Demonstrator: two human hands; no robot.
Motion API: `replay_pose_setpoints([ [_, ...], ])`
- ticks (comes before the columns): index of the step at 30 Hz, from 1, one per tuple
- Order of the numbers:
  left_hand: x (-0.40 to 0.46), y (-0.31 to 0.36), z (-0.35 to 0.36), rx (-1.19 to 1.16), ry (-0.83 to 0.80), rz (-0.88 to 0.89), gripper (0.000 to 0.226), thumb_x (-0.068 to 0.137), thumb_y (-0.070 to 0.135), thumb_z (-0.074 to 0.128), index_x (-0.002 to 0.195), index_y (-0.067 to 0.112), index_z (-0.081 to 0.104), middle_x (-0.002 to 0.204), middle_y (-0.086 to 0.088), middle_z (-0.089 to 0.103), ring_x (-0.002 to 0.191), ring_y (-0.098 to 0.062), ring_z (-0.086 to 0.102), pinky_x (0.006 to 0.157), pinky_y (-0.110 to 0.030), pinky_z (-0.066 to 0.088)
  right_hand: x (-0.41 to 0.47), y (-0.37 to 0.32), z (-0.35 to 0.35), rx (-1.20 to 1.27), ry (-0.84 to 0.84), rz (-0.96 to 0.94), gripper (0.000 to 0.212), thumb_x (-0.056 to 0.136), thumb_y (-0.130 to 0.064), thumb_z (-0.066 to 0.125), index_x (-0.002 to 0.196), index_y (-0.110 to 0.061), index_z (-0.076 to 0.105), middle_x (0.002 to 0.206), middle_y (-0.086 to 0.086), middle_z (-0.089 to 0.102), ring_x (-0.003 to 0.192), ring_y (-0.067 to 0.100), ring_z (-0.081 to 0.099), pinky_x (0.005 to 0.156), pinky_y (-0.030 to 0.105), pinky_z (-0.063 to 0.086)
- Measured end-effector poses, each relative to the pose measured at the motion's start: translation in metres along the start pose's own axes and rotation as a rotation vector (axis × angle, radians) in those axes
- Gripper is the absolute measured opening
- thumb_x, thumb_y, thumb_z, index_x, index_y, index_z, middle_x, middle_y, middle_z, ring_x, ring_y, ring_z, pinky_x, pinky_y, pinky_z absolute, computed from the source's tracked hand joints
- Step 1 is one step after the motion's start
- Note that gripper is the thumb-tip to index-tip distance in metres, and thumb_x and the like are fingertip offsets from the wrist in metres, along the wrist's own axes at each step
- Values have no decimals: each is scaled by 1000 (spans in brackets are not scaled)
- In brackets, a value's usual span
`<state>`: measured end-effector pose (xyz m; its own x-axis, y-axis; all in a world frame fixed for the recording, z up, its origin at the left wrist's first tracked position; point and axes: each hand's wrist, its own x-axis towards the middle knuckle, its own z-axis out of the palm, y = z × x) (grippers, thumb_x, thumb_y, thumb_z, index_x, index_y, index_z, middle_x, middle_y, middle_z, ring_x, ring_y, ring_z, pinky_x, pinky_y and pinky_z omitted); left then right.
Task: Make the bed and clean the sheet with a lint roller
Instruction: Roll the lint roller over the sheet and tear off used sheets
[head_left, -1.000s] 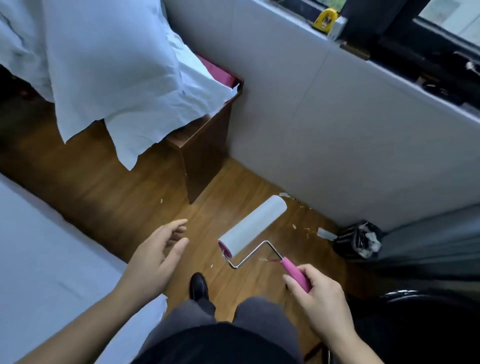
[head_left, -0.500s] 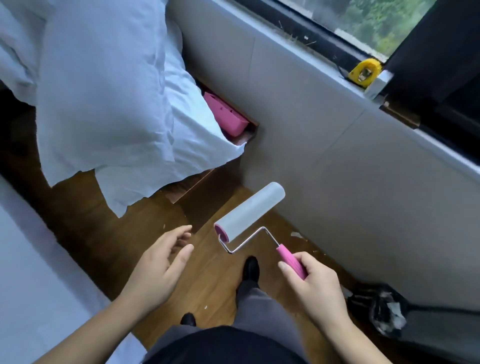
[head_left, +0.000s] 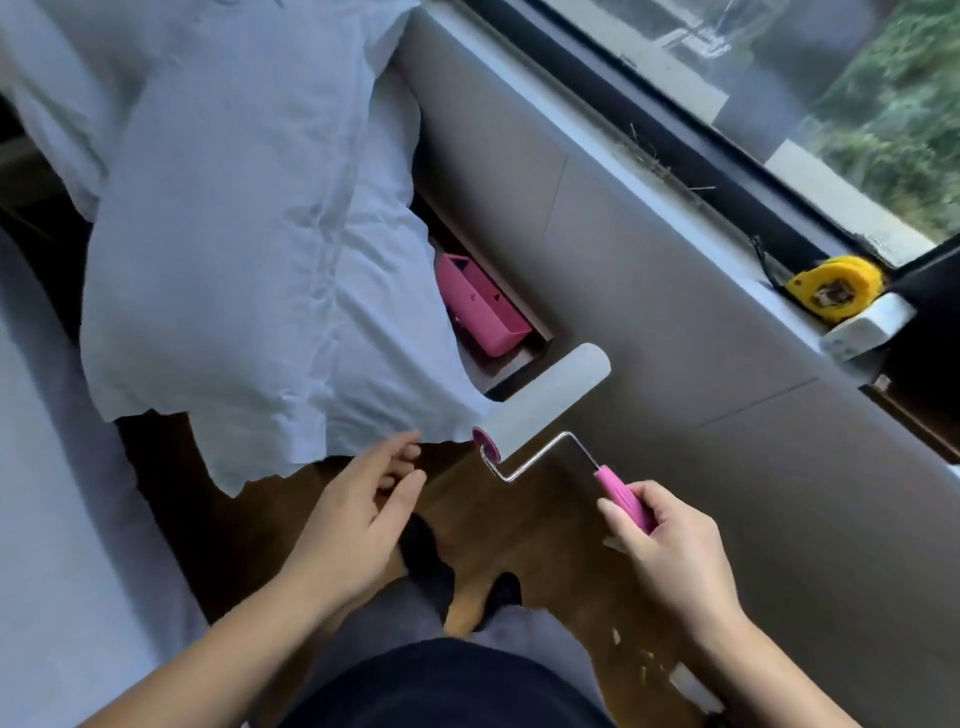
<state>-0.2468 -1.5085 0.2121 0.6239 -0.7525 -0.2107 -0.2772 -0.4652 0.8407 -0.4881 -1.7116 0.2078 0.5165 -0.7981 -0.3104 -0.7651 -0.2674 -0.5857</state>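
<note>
The right hand (head_left: 670, 545) grips the light, stiff lint roller (head_left: 540, 402) by its pink handle (the sensible hold), near the soft hanging sheet (head_left: 249, 260), while the left hand (head_left: 358, 525) hovers loosely open, empty

A yellow tape measure (head_left: 834, 286) sits on the window ledge (head_left: 675, 171).
</note>
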Motion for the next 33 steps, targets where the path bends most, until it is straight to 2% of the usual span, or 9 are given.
replay_pose_setpoints([
  [4,80,17,6,-62,-27,17,37,97,44,50,133,39,51,118,23,59,109,4,56,90,-14,43,28,-16,0,19,72,12,15,83,-59,62,88,-47,58,71,-17,66,65,0,66,60,34,54],
  [10,181,53,30,-86,2,-76,36,97,37,55,132,33,53,109,21,58,97,13,54,71,2,39,60,-26,-14,-27,20,-4,14,83,-58,64,92,-50,57,75,-26,65,71,-2,61,56,23,49],
  [15,238,54,57,-143,17,-371,48,100,41,50,143,25,40,129,1,55,107,-14,57,84,-27,53,104,-24,-27,-47,-60,-63,15,83,-59,63,91,-48,57,77,-24,66,71,0,62,60,25,51],
  [18,255,49,72,-193,-5,-562,52,98,43,52,143,21,38,129,-5,57,97,-17,61,64,-23,50,122,-24,-31,-60,-96,-106,21,83,-64,59,90,-44,57,80,-24,64,72,1,61,58,25,50],
  [22,279,43,90,-282,-9,-759,70,91,48,62,145,18,30,125,-10,58,98,-27,67,82,-43,59,136,-23,-33,-84,-134,-132,25,83,-64,59,92,-41,59,82,-24,64,73,0,60,57,24,50],
  [25,292,36,100,-264,14,-871,76,90,47,64,148,18,24,127,-11,56,101,-29,65,83,-41,58,137,-23,-36,-99,-146,-123,26,82,-63,61,94,-40,59,84,-25,64,74,0,60,58,24,50],
  [27,299,32,104,-336,56,-890,72,93,35,64,149,18,23,125,-10,55,98,-27,62,74,-36,56,135,-25,-37,-108,-149,-123,25,82,-63,60,93,-41,59,84,-25,64,75,0,60,58,23,50],
  [30,304,30,103,-476,119,-896,54,96,18,54,145,15,31,98,-5,57,77,-20,59,55,-28,47,128,-30,-38,-113,-148,-116,23,81,-62,60,93,-43,59,86,-27,63,77,-1,60,60,22,50],
  [33,299,38,92,-549,96,-815,47,96,19,52,141,21,39,105,-6,62,83,-23,64,59,-32,56,117,-37,-37,-108,-137,-121,22,81,-62,59,93,-44,59,87,-29,62,79,-2,60,60,19,48],
])
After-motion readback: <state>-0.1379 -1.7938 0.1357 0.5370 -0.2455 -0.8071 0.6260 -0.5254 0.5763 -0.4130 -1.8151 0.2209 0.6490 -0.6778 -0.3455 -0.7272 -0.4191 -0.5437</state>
